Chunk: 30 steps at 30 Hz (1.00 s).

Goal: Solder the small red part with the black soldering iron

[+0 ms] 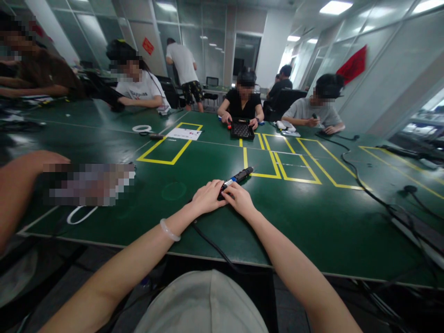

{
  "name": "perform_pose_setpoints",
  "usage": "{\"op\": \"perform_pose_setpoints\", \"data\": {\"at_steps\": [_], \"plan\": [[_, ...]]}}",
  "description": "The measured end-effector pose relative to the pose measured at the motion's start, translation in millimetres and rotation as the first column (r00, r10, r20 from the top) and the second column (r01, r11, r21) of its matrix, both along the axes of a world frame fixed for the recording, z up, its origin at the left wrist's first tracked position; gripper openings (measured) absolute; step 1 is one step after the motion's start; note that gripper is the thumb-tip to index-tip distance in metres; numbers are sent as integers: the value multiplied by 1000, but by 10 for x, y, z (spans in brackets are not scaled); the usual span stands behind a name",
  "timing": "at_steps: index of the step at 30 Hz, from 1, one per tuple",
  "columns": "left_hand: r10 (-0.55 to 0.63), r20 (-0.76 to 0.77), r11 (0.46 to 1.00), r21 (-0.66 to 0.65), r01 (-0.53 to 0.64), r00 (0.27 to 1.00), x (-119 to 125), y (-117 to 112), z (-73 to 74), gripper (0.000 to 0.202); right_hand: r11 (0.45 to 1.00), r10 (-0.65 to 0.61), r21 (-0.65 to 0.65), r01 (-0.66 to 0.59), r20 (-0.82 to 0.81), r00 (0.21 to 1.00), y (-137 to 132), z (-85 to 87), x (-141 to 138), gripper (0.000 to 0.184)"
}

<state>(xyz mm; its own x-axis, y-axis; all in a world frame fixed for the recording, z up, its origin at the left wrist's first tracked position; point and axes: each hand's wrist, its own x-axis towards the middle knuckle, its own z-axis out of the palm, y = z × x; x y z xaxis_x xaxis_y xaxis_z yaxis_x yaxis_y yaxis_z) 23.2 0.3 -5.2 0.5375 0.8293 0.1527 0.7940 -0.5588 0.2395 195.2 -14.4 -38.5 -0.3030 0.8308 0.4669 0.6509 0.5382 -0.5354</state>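
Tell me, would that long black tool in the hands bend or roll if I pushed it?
The tool would probably feel stiff, since its body looks straight. It might roll a little, being long and slim, but its uneven outline could soon stop it.

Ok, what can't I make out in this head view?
All in the head view:
- Rear of the tool: covered by the left hand and right hand.
- Whether the cord joins the tool: left wrist in the way.
- Print on the sheet: too small.
- Neighbour's arm: cut off by the left edge.
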Motion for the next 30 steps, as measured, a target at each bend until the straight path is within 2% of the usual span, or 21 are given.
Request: {"op": "perform_pose_setpoints", "data": {"at_steps": [5,10,15,19,23,30], "plan": [[124,-65,992,42,-121,990,125,-23,-5,37,999,20,-41,-24,-106,994,14,35,35,23],[156,-87,988,7,-156,984,160,-13,34,41,998,-22,-65,7,-230,973,71,10,116,18],[183,-108,981,-40,-188,977,13,20,100,43,997,-32,-82,11,-250,968,90,-7,151,16],[246,-147,967,-31,-253,958,-227,70,112,45,996,-29,-90,8,-231,973,87,-13,147,15],[341,-181,937,-12,-349,922,-582,190,79,48,995,-21,-102,0,-204,979,94,-28,143,14],[527,-200,842,-7,-539,826,-1283,467,14,57,994,-12,-110,-8,-181,983,96,-48,135,15]]}}
